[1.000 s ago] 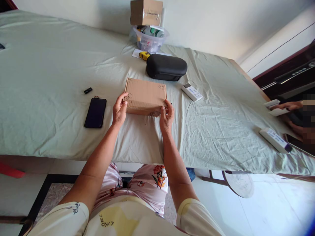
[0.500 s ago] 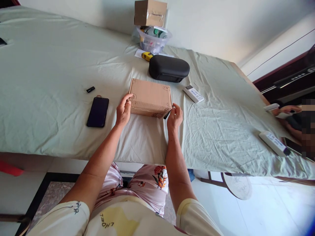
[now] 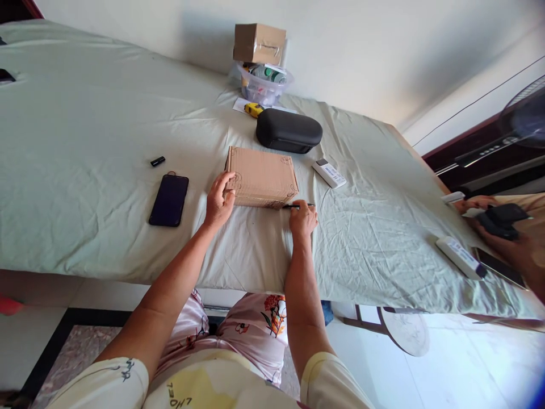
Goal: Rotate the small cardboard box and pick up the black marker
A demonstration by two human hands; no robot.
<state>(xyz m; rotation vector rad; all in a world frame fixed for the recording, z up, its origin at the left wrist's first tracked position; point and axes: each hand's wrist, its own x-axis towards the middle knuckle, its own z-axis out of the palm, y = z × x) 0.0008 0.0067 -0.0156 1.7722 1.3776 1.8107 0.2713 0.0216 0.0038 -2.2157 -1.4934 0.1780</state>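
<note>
A flat brown cardboard box lies on the pale green sheet in front of me. My left hand presses on the box's near left corner, fingers curled over its edge. My right hand sits just off the box's near right corner, closed on a thin black pen that lies level, its tip toward the box's front face.
A black phone and a small black cap lie left of the box. Behind it are a black case, a white remote, a plastic tub and another carton. At right, another person's hands hold a dark device.
My right hand has left the box's corner, taken up the black pen and dropped to the sheet beside the box. The left hand stays on the left corner.
</note>
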